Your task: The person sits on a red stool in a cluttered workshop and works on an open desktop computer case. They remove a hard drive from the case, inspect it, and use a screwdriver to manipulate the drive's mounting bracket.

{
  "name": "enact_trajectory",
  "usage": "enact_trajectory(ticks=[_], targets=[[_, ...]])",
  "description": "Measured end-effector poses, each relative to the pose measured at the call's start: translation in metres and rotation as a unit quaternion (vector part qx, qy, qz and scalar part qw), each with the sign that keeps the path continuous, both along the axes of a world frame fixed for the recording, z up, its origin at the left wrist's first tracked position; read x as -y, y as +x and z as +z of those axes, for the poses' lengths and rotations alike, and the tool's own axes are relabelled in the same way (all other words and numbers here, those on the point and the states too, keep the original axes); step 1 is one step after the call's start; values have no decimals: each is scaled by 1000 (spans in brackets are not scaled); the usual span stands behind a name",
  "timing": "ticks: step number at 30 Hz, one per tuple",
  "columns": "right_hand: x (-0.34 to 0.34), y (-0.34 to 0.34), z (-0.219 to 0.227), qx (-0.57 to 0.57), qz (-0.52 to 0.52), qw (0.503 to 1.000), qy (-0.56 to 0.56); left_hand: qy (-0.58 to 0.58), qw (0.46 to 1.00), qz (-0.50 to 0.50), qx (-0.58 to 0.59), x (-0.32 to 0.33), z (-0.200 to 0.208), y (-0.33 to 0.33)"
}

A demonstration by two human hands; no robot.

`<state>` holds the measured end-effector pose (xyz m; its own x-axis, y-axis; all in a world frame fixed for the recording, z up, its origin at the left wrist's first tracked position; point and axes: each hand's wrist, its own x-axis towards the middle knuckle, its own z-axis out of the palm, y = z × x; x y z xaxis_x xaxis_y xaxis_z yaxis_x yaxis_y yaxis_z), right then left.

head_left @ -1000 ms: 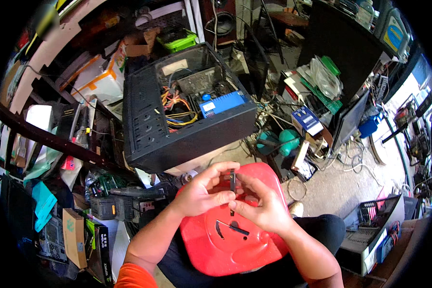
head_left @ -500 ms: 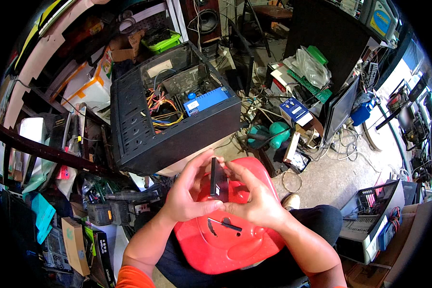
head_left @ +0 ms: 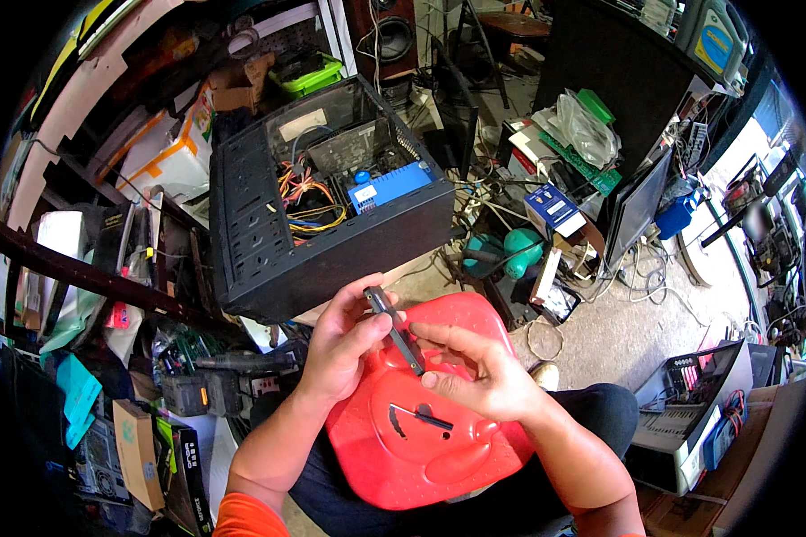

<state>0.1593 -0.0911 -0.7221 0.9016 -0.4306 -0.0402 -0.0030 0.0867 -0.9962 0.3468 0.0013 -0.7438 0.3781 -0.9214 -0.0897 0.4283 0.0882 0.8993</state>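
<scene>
Screwdriver (head_left: 433, 421) near hands (head_left: 485, 380), red stool (head_left: 376, 456), computer case (head_left: 349, 258)

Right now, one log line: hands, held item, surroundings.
left hand: grips slim dark part; right hand: at its near end, contact unclear; below: screwdriver on red stool; beyond: open computer case

Between your left hand (head_left: 342, 349) and your right hand (head_left: 484, 380), the slim part (head_left: 405, 347) is black with greyer edges. Below them, your stool (head_left: 376, 474) is glossy red, broken by a dark curved mark; the thin tool (head_left: 434, 421) on it pairs a black handle with a silvery shaft. Beyond your hands, the computer case (head_left: 331, 255) is black, its boxy unit (head_left: 398, 188) bright blue with a white label, its wires (head_left: 301, 191) red, orange and yellow. Your left sleeve (head_left: 246, 516) is orange.
</scene>
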Motion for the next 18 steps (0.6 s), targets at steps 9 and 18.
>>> enact_trajectory(ticks=[9, 18], targets=[[-1, 1, -3, -13, 13, 1000, -8, 20, 999, 10, 28, 0, -2, 3], [-2, 1, -2, -23, 11, 1000, -11, 38, 998, 11, 42, -1, -3, 4]])
